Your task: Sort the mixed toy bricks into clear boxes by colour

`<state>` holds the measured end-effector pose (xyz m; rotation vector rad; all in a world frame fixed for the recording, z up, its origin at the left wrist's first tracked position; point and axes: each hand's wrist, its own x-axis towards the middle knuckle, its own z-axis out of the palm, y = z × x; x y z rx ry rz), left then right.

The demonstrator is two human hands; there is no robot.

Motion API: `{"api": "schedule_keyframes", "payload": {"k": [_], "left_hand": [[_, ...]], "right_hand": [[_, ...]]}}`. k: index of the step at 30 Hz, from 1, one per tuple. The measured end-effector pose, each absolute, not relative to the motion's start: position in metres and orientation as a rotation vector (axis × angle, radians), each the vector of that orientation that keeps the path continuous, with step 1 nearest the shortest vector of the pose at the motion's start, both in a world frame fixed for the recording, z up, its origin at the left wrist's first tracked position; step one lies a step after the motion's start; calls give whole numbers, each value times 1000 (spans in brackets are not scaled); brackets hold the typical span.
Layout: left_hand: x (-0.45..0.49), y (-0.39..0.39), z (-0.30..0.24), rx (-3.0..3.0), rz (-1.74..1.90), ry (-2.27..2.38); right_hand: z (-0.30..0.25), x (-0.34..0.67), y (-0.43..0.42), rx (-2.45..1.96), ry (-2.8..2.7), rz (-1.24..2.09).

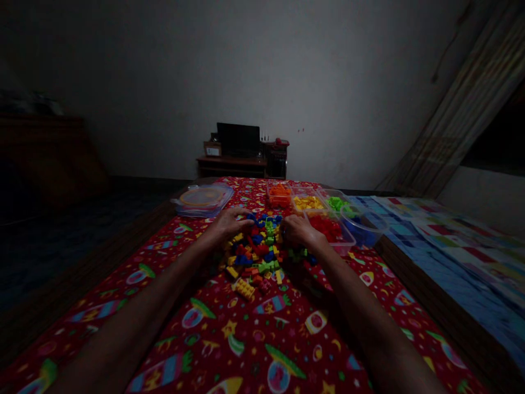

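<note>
A loose pile of toy building bricks [260, 251] in yellow, blue, red, orange and green lies on the red patterned tablecloth [262, 339]. At the pile's far left edge is my left hand [233, 223], its thumb and fingers apart beside some blue bricks. My right hand [298, 230] bends down over the pile's right side, fingers curled in; whatever they hold, if anything, is hidden. Just right of it stands a clear box of red bricks [332, 230]. A thick yellow brick [244, 289] lies at the near edge of the pile.
Clear containers hold orange bricks [279, 196], yellow bricks [308, 203] and green bricks [338, 204]. A round clear tub [367, 230] with blue pieces stands at right. Stacked clear lids [204, 198] lie at far left. Beyond the table is a desk with a monitor [238, 139].
</note>
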<state>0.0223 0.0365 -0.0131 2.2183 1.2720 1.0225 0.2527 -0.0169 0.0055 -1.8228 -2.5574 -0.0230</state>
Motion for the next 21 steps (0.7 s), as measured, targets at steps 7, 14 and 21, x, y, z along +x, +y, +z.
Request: {"api": "schedule_keyframes", "payload": {"k": [7, 14, 21], "left_hand": [[12, 30, 4, 2167, 976, 1164], [12, 18, 7, 2293, 791, 1242], [12, 15, 4, 2234, 726, 1227]], "right_hand": [[15, 254, -21, -1681, -2432, -79], [2, 216, -34, -1268, -2526, -51], [-31, 210, -34, -1077, -2507, 8]]}}
